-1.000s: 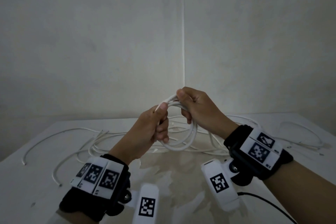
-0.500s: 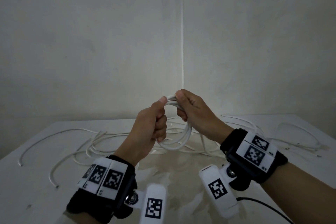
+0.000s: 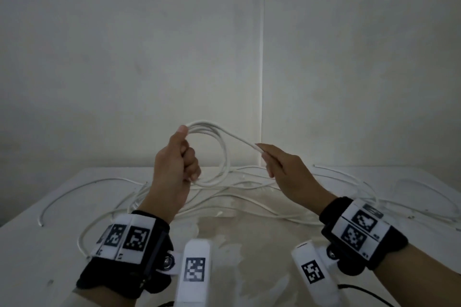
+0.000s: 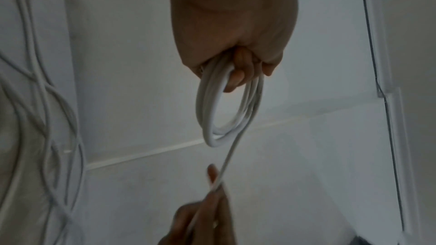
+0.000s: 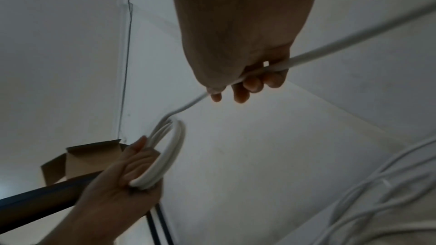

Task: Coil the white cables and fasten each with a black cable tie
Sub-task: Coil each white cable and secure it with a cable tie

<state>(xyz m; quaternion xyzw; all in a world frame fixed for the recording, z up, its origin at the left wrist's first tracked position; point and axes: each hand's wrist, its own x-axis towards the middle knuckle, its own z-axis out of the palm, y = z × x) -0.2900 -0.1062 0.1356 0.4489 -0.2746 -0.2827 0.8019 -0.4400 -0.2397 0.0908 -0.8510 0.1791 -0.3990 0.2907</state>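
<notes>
A person's left hand [image 3: 174,169] grips a white coil [image 3: 217,154] of cable above the desk [image 3: 37,252], fingers [image 4: 238,74] curled through the loops and thumb pressed on top. The coil stands roughly upright, its opening facing the camera in the head view. From its top a straight strand [image 3: 239,138] runs right and slightly down to the right hand [image 3: 284,172], whose fingers [image 5: 250,83] curl loosely round the cable while thumb and forefinger pinch it. Beyond that hand the cable trails off toward the desk. Loose cables [image 3: 249,197] lie sprawled across the desk beneath both hands, mostly running left to right. In the right wrist view an open cardboard box [image 5: 78,161] shows behind the left hand; its contents cannot be made out.
</notes>
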